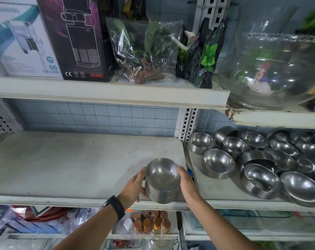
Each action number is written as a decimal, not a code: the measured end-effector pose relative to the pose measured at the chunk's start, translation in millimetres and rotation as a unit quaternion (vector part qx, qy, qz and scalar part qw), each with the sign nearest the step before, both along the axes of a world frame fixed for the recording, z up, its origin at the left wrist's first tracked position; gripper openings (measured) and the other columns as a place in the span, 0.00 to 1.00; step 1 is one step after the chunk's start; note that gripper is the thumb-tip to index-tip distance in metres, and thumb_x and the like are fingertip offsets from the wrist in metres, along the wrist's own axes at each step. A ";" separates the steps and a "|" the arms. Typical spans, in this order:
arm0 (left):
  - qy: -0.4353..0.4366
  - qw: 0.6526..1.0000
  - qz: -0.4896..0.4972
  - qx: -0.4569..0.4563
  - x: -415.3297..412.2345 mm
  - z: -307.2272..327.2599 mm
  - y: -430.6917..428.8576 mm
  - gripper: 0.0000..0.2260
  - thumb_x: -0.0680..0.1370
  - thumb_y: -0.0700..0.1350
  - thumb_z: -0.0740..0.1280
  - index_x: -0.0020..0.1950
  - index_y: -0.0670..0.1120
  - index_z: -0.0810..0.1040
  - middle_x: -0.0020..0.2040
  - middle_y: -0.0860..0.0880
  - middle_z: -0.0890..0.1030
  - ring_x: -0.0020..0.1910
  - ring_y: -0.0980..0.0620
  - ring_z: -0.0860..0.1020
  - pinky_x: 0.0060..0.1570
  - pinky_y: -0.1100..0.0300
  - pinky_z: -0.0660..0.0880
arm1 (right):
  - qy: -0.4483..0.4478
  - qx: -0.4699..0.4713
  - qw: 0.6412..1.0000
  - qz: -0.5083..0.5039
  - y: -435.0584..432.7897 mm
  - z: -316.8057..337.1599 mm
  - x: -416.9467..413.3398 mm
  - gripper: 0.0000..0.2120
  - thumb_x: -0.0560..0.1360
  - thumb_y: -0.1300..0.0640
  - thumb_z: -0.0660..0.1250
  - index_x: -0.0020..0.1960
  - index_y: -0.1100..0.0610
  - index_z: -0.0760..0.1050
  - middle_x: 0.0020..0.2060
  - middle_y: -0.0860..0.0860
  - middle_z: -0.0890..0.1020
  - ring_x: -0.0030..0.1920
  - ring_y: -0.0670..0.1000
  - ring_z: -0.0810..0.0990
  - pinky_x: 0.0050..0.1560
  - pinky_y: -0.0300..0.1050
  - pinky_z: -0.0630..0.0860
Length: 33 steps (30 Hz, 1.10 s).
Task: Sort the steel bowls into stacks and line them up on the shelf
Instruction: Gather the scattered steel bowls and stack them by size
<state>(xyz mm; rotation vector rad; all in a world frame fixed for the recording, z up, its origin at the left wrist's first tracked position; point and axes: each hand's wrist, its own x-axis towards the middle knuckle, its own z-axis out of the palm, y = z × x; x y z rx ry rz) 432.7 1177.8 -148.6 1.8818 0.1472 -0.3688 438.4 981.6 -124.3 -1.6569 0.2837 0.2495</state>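
Observation:
A short stack of steel bowls (163,179) stands near the front right corner of the white shelf (72,165). My left hand (135,186) grips the stack's left side and my right hand (188,183) presses against its right side. A black watch sits on my left wrist. On the adjoining shelf section to the right lie several loose steel bowls (261,159), some nested, some tipped on their sides, in a disordered pile.
A slotted white upright post (186,123) divides the two shelf sections. Above are boxed aquarium filters (77,38), bagged plants (144,51) and a glass fishbowl (272,69). Below the shelf are packets and small bottles (151,222).

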 end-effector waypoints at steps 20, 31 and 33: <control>-0.087 0.976 -0.084 0.180 20.8 28.2 25.1 0.18 0.85 0.58 0.52 0.67 0.57 0.77 0.62 0.55 0.79 0.51 0.53 0.80 0.52 0.61 0.74 | -0.060 -0.186 0.971 0.141 -21.1 13.6 22.4 0.20 0.85 0.45 0.51 0.61 0.56 0.76 0.55 0.47 0.77 0.61 0.48 0.74 0.59 0.44 0.67; -0.286 0.809 -0.116 0.499 74.8 95.8 16.9 0.21 0.81 0.65 0.55 0.55 0.52 0.78 0.51 0.54 0.81 0.46 0.51 0.77 0.43 0.59 0.71 | -0.225 -0.621 0.720 0.214 -102.2 78.3 70.2 0.25 0.78 0.36 0.45 0.57 0.50 0.71 0.49 0.46 0.79 0.44 0.45 0.79 0.48 0.46 0.81; -0.297 0.806 -0.136 0.493 83.4 100.8 5.7 0.21 0.81 0.65 0.55 0.56 0.52 0.78 0.51 0.54 0.81 0.44 0.52 0.75 0.43 0.58 0.71 | -0.216 -0.644 0.706 0.200 -119.7 81.7 64.8 0.24 0.79 0.36 0.46 0.56 0.50 0.71 0.48 0.46 0.78 0.44 0.46 0.79 0.47 0.48 0.81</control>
